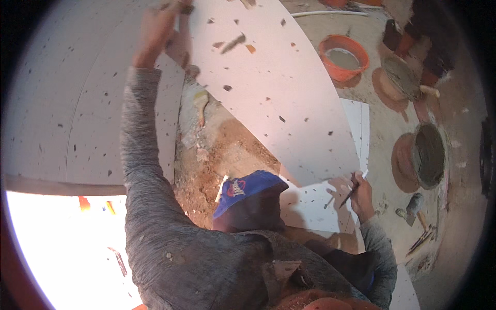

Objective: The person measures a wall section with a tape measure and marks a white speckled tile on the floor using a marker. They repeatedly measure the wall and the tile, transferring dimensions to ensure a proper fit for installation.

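A large white tile (268,77) with dark speckles stretches from the top of the view down to my right. My left hand (157,33) is closed at its far left edge; the fingers are partly hidden and slightly blurred. At the tile's near right corner, my right hand (363,199) is closed around a slim dark pencil-like stick (349,196). Whether these fingers also grip the tile corner I cannot tell. Under that corner lies another white speckled tile (315,209); shadows of the hand and stick fall across it.
Speckled tiles (103,98) cover the left side. A paintbrush (201,106) lies on the rubble strip. To the right stand an orange bucket (330,49) of grey water, a mortar bucket (430,155), and hand tools (421,227). Another person's dark sleeve (436,39) shows beside another bucket (400,77).
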Tool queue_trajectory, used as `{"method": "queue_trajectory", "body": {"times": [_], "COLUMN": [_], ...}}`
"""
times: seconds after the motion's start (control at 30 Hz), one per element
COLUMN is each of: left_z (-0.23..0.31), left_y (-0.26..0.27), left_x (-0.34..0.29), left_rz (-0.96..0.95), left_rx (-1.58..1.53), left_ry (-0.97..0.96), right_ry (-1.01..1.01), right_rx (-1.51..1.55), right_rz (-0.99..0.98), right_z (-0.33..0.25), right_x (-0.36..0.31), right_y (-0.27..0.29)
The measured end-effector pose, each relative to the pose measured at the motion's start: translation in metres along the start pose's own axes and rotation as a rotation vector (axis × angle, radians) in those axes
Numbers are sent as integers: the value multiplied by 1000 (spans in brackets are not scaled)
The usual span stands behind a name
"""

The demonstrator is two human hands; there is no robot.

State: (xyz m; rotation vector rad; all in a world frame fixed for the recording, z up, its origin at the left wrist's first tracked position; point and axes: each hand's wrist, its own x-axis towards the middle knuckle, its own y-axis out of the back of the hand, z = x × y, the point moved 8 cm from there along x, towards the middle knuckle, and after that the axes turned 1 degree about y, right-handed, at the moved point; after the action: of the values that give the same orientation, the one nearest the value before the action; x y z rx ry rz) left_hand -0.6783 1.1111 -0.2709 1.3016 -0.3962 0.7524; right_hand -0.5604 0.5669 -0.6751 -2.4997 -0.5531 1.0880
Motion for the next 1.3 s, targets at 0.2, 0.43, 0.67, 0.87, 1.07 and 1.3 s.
{"method": "queue_trajectory", "body": {"times": [0.2, 0.43, 0.67, 0.87, 1.07, 1.3], "left_z": [37, -25, -97, -181, -180, -103], "left_y": [134, 177, 178, 219, 175, -69], "left_x": [-34, -91, -122, -163, -197, -217], "left_rz": [203, 140, 6, -62, 80, -65], "left_rx": [273, 491, 617, 810, 377, 5], "left_ry": [200, 481, 696, 733, 660, 446], "right_ry": [40, 63, 103, 97, 132, 44], "right_rx": [-371, -463, -455, -390, -369, -378], "right_rz": [-190, -113, -10, -33, -215, -45], "right_z": [0, -2, -18, -20, -8, 0], "right_x": [54, 62, 49, 45, 55, 57], "right_y": [-41, -16, 15, 9, 21, 29]}}
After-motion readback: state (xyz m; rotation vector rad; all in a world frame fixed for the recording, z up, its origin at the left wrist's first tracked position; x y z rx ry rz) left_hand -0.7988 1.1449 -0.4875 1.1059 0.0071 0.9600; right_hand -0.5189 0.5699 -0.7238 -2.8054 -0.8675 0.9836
